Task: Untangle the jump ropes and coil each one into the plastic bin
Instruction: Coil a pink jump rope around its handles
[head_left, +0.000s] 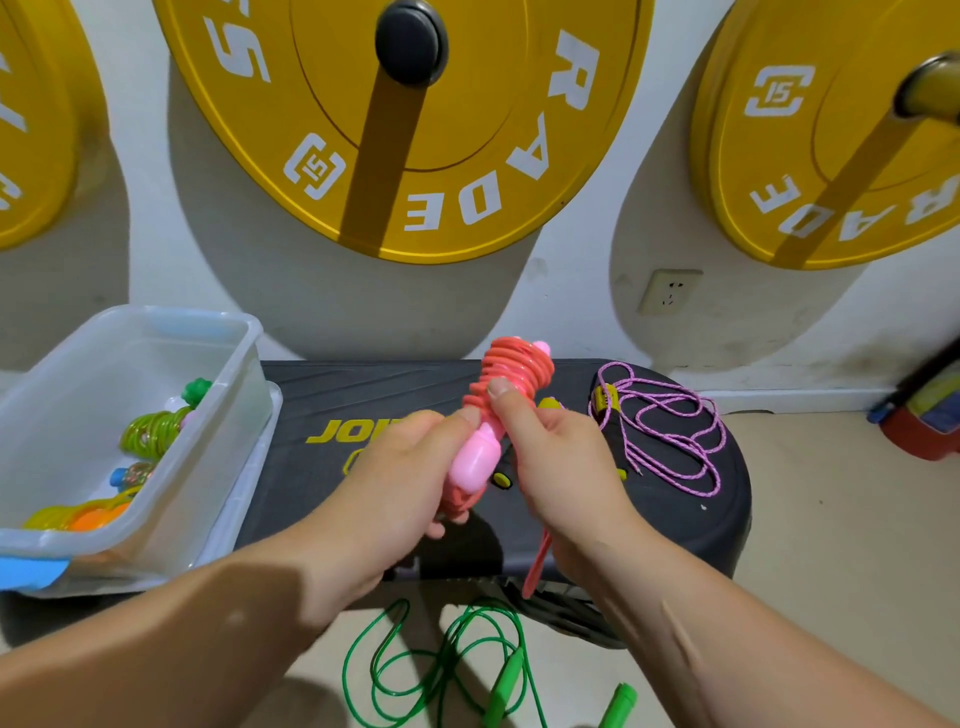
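A coral jump rope (511, 371) is held up between both hands, above the black step platform (332, 395) and in front of the wall. The rope is wound in tight turns round its pink handle (474, 462), so that a thick bundle is formed. The lower half of the bundle, where the bare handle shows, is gripped by the left hand (410, 467), whose fingers are curled round it from the left. The coiled upper half stands clear above both grips. The right hand (563, 467) is closed on the bundle from the right, with its thumb pressed onto the lowest coils. A loose tail (536, 564) of the same rope hangs down from under this hand.

The long axis of the bundle is tilted: it runs from lower left, near the left palm, to upper right, and the coiled end points up and away toward the wall.

The plastic bin (244, 364) stands at the left, partly on the platform, well apart from the held rope. A coiled green rope (150, 431) and an orange coil (85, 517) lie in it. A purple braided rope (670, 431) lies loose on the right of the platform. A green rope (441, 660) lies tangled on the floor (831, 519) below the forearms.
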